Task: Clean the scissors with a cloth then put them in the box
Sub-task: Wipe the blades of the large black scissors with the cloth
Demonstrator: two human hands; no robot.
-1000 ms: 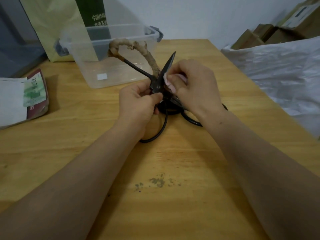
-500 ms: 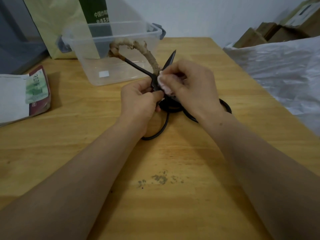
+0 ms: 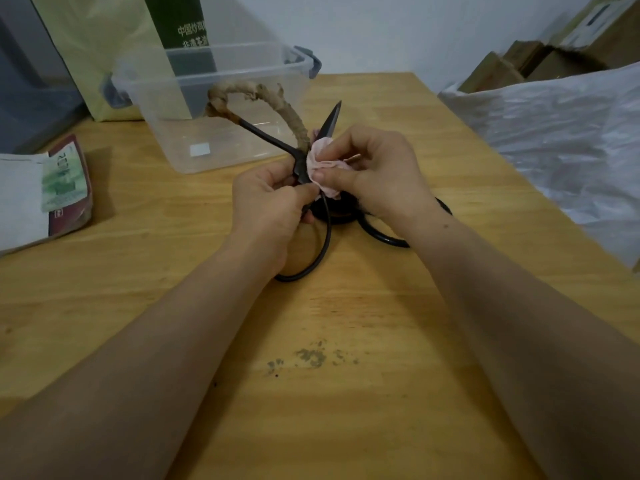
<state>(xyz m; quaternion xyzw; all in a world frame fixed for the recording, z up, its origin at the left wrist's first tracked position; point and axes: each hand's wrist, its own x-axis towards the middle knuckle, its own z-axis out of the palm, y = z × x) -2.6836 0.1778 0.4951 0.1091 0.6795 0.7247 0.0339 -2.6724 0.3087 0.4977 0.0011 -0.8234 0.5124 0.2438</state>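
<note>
Little has shifted since half a second ago. What differs is the pale pink crumpled cloth (image 3: 320, 161): more of it now bulges out between the thumb and forefinger of our right hand (image 3: 384, 174). That hand sits where it was.

Our right hand pinches the cloth against the base of the blade of the black metal scissors (image 3: 330, 124), one loop handle of which is wrapped in tan fibre. The blade tip points up and away from us at the same tilt as before. Our left hand (image 3: 273, 202) has its fingers curled round the scissors near the pivot, as it did earlier, and grips them firmly.

We hold the scissors above the light wooden table (image 3: 346, 306), just in front of the clear plastic box (image 3: 166, 133) with grey latches. They are outside it, and the wrapped handle shows against its front wall. The box has not moved.

Under our hands, black metal loops (image 3: 381, 233) lie on the table; we cannot tell whether they belong to the held pair. A grey smudge (image 3: 311, 356) marks the wood nearer to us.

At the left edge lies a white and maroon packet (image 3: 59, 188) with a green label. A yellow-green paper bag (image 3: 104, 46) stands behind the box. White plastic sheeting (image 3: 554, 133) lies to the right, with brown cardboard cartons (image 3: 554, 57) behind it.
</note>
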